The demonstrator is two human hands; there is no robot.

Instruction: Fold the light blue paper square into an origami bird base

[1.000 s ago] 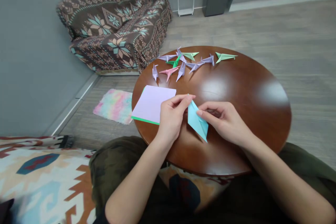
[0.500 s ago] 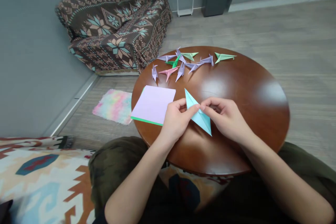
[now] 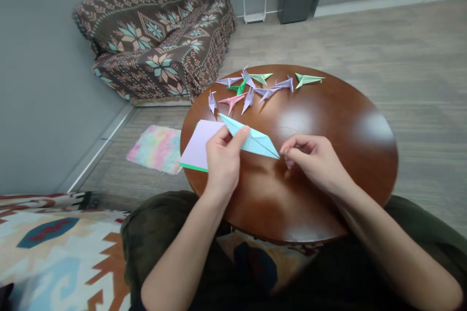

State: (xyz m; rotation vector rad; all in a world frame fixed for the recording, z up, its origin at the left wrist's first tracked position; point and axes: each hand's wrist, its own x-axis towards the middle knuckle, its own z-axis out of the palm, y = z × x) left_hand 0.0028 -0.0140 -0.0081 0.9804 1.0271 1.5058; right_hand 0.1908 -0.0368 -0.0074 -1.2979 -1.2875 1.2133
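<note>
A light blue folded paper [image 3: 259,143], a long pointed diamond with creases, is pinched between the thumb and fingers of my left hand [image 3: 224,160]. It is held above the table, one point up and left, the other toward my right hand. My right hand [image 3: 310,158] hovers beside that lower right tip, its fingers curled together, seemingly with nothing in them. Partly behind my left hand lies a stack of square paper [image 3: 197,146], lilac on top with a green edge below.
Several folded paper cranes, among them a pink crane [image 3: 231,102] and a green crane [image 3: 239,87], stand at the far side of the round brown table [image 3: 350,155]. Beyond are a covered sofa [image 3: 156,53] and a pastel rug [image 3: 156,148].
My left hand has moved left and turned the blue paper from a steep slant to a flatter one. My right hand has let go of the paper and stays near its tip.
</note>
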